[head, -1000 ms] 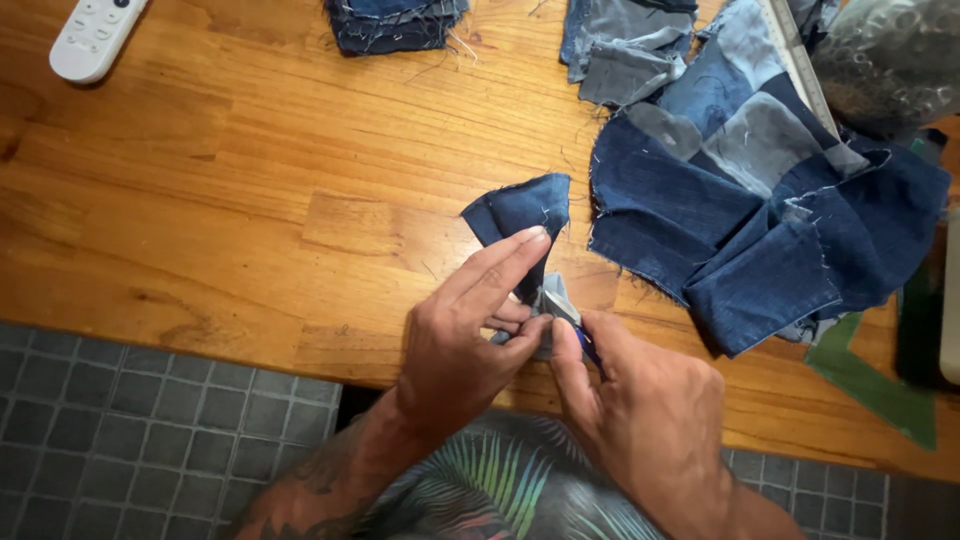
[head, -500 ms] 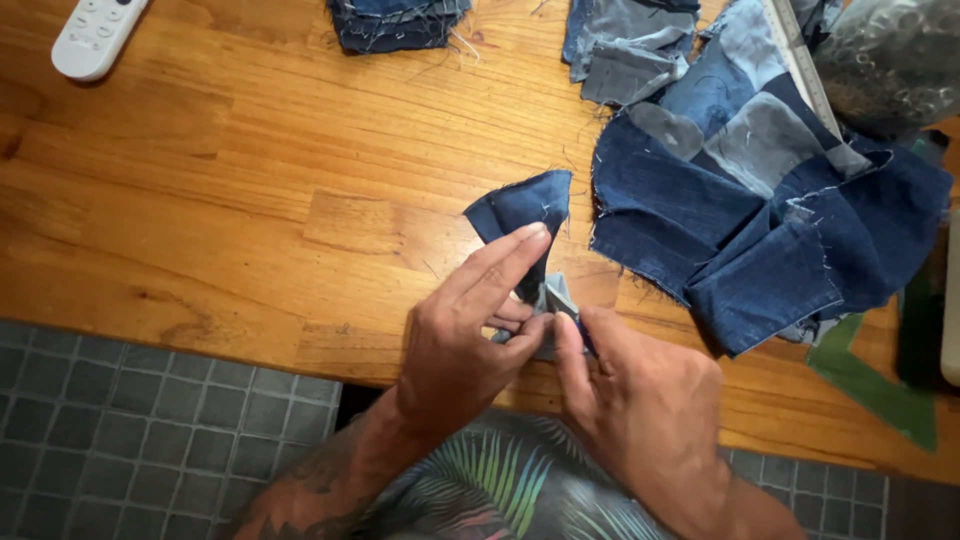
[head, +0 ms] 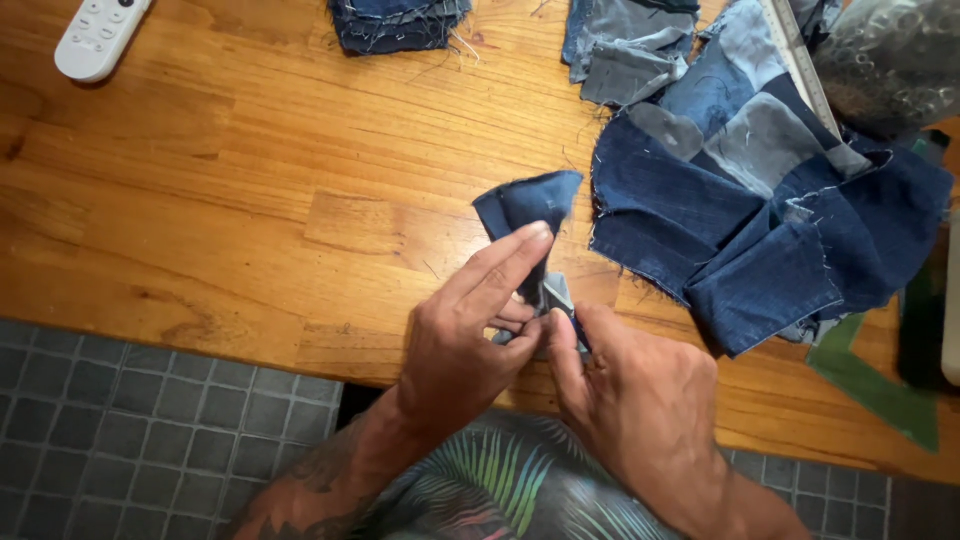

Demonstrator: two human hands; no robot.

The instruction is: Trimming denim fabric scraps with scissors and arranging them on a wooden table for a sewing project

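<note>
Centre frame, near the table's (head: 200, 250) lower edge, your left hand (head: 465, 345) and right hand (head: 640, 400) pinch a small dark denim scrap (head: 525, 205), its upper end fanning above your fingertips. Bare wood lies open to the left; a white remote (head: 95, 35) sits upper left, a heap of denim pieces (head: 760, 220) right.

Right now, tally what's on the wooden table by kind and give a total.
Denim heaps or stacks: 3, namely a big patchwork pile, a small dark stack, a grey-blue heap
Denim piece held in both hands: 1
White remote: 1
Total: 5
</note>
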